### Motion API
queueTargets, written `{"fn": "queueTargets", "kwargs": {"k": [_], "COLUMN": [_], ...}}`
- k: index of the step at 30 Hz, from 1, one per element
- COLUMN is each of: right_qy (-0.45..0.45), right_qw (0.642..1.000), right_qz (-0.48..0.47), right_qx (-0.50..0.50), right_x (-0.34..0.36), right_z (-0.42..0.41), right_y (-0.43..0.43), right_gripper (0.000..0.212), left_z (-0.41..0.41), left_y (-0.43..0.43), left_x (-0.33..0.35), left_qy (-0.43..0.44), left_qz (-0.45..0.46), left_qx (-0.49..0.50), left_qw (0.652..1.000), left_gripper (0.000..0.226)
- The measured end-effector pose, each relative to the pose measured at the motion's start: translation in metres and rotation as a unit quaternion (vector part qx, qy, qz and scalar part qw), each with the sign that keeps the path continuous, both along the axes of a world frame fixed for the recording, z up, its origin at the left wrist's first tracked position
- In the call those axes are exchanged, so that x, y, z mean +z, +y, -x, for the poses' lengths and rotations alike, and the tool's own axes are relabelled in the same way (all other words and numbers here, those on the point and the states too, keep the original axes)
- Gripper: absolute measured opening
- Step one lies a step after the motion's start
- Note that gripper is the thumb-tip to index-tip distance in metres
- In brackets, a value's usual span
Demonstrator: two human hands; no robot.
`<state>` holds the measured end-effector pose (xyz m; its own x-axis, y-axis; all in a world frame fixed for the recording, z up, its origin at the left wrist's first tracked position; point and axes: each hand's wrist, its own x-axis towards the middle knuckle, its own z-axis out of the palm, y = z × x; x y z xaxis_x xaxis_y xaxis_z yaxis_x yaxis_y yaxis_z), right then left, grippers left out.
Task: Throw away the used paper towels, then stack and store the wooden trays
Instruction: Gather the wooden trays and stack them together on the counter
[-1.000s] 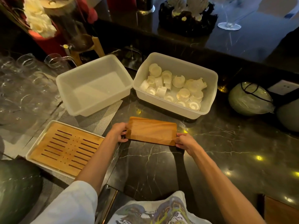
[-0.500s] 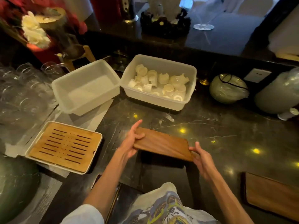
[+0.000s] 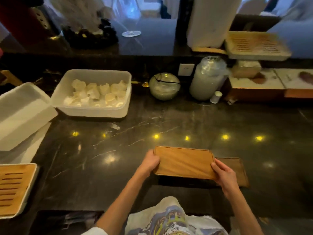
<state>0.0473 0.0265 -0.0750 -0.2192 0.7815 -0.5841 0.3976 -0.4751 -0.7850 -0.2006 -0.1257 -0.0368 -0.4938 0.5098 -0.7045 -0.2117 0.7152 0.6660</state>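
I hold a light wooden tray [image 3: 184, 164] level above the dark counter, near its front edge. My left hand [image 3: 149, 162] grips its left end and my right hand [image 3: 223, 173] grips its right end. Under it and jutting out to the right lies a second, darker wooden tray [image 3: 236, 170] flat on the counter; the held tray covers most of it. I cannot tell whether the two touch.
A white bin [image 3: 94, 109] of small cups and a second white bin [image 3: 20, 114] stand at the left. A slatted bamboo tray [image 3: 13, 189] sits at the near left. A round jar [image 3: 164, 87], a tall jar [image 3: 206, 78] and a paper towel roll [image 3: 210, 22] line the back.
Both hands lifted the light tray off the counter and carried it rightward, over the darker tray. The view swung right with it.
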Motion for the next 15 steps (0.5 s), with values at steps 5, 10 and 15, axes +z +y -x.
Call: {"fn": "queueTargets", "kwargs": {"k": [5, 10, 15], "right_qy": [-0.091, -0.160, -0.194], "right_qw": [0.991, 0.977, 0.963], "right_qz": [-0.094, -0.138, -0.153], "right_qx": [-0.020, 0.030, 0.103], "right_x": [-0.010, -0.020, -0.028], "right_z": [-0.061, -0.100, -0.110], "right_y": [0.047, 0.074, 0.080], "right_gripper": [0.043, 0.039, 0.038], "left_z": [-0.076, -0.125, -0.141], "left_y": [0.061, 0.091, 0.096], "left_x": [-0.020, -0.039, -0.043], "left_qy": [0.096, 0.177, 0.242], "left_qz": [0.025, 0.091, 0.101], "left_qx": [-0.051, -0.098, -0.108], "left_qw": [0.994, 0.975, 0.959], "left_gripper": [0.036, 0.039, 0.035]}}
